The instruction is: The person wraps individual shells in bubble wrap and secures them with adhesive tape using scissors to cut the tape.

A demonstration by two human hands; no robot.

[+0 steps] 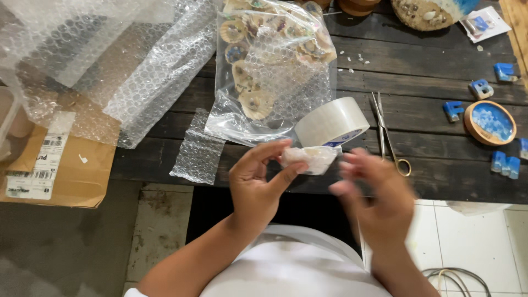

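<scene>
Small bubble-wrapped bundle (309,158) held above the near edge of the dark wooden surface (418,110).

Left hand (258,184): grip closed on the bundle, thumb and fingertips pinching its left end. Right hand (374,192): motion-blurred, just beside the bundle's right end; contact and grip state cannot be told. Roll of clear tape (331,124) directly behind the bundle. Clear bag of shell pieces (269,66) behind the roll. Scissors (388,135) lie right of the roll. Loose bubble-wrap scrap (198,148) lies left, cardboard box (60,165) beyond.
</scene>
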